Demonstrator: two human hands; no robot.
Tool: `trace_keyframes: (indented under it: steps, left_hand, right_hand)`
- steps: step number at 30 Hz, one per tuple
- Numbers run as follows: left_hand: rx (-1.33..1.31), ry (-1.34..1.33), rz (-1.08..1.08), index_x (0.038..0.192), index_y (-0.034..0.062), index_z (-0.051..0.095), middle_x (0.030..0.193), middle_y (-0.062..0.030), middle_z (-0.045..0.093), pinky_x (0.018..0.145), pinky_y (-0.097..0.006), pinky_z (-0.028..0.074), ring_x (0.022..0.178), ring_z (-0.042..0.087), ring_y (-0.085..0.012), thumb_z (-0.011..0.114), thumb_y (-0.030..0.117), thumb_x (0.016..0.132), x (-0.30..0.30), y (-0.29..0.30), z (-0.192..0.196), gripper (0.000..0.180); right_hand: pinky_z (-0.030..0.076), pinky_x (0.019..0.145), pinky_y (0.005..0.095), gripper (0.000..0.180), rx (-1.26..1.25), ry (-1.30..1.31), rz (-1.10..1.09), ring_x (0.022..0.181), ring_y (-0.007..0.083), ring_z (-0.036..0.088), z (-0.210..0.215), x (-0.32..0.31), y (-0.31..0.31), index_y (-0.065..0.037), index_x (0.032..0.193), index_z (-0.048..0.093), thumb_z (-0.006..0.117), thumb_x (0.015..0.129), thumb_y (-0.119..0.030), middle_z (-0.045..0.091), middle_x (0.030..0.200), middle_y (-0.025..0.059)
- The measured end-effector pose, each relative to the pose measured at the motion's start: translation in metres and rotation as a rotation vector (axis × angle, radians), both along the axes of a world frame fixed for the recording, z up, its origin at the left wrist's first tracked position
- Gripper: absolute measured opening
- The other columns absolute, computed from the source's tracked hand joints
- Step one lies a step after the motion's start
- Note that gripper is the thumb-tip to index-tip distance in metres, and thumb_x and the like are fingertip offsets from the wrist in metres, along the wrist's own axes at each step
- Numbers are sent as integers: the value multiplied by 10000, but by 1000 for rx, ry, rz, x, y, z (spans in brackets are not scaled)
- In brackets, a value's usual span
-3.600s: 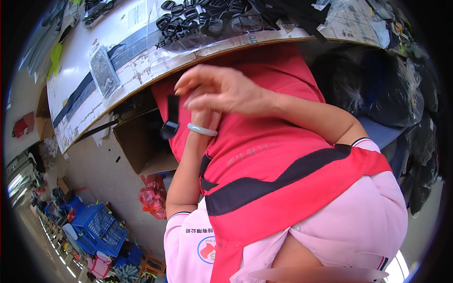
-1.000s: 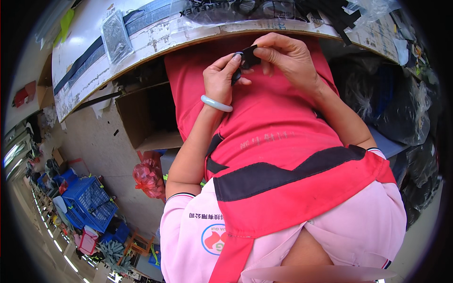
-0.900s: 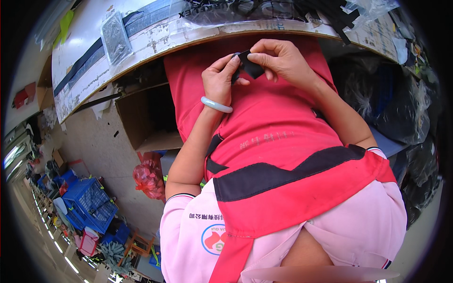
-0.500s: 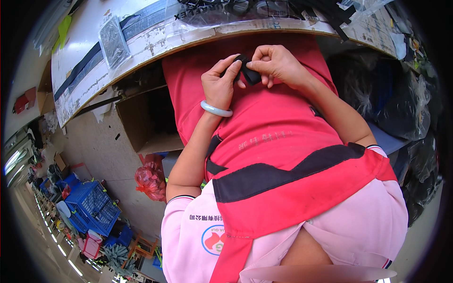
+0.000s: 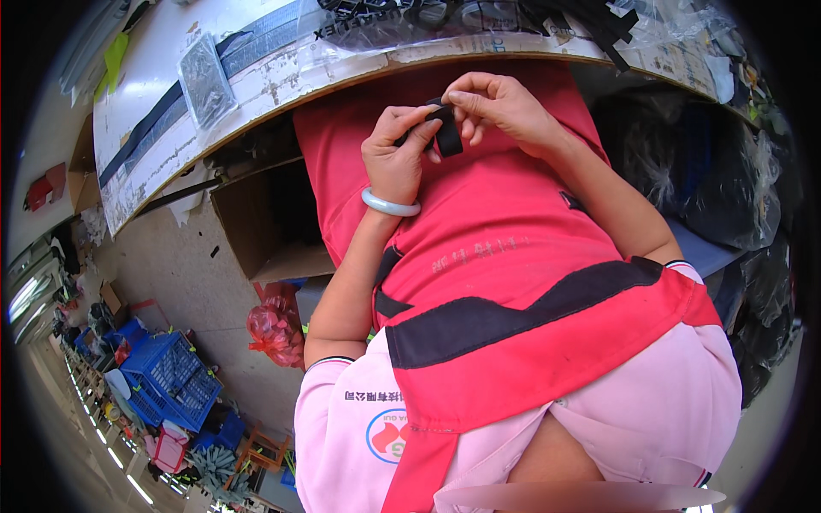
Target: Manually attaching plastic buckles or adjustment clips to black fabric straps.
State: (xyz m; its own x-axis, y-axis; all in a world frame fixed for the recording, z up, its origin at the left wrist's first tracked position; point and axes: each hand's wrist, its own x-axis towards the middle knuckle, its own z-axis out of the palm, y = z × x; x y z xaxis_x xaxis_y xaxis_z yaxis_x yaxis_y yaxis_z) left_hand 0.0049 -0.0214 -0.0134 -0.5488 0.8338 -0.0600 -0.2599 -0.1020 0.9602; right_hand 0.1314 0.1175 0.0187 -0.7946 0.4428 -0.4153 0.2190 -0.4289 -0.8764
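Two hands on a black strap

The left hand [image 5: 395,154], wearing a pale bangle [image 5: 390,203], pinched the black strap piece [image 5: 445,130] against the red apron [image 5: 505,256]; the right hand [image 5: 505,111] gripped its top with closed fingertips, below the table edge [image 5: 256,94]

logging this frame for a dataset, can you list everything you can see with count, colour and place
black strap piece: one, black, pinched between both hands above the lap
worktable: one, white top, worn edge, across the top
clear bag of dark parts: one, on the table, left
cardboard box: one, brown, under the table
red plastic bag: one, on the floor
blue crate: one, lower left floor
bangle: one, pale, left wrist
left hand: gripping the strap
right hand: gripping the strap
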Motion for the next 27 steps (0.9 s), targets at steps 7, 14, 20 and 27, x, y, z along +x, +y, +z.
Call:
trace_keyframes:
  steps: [7,14,20,27]
  left_hand:
    - [87,249,-48,988,19,708,941,-56,562,508,-194,495,695,580,-99,665,-91,818,3,-6,5,207]
    - [124,344,-81,1003,1,692,968,-72,560,547,-210,510,696,590,-113,642,-110,831,2,-8,5,211]
    - [94,238,-107,1042,-6,674,982,-85,577,554,-216,517,697,606,-129,628,-73,861,3,-9,7,198]
    - [-74,-614,-34,1235,-31,513,1158,-98,582,656,-303,560,912,657,-215,577,101,949,-3,-4,-1,321]
  right_hand:
    - [461,547,188,233,166,-32,147,609,33,537,-8,7,11,-32,962,661,651,919,-260,608,748,-18]
    - [463,558,188,227,100,-37,39,625,29,546,-6,4,7,-32,984,652,655,917,-248,610,750,-18]
    - [463,560,188,212,197,-26,88,619,38,545,-14,0,11,-24,987,657,672,899,-217,607,747,-14]
    - [531,634,229,309,160,228,24,689,98,631,35,-50,-5,13,1117,618,653,910,-214,677,825,69]
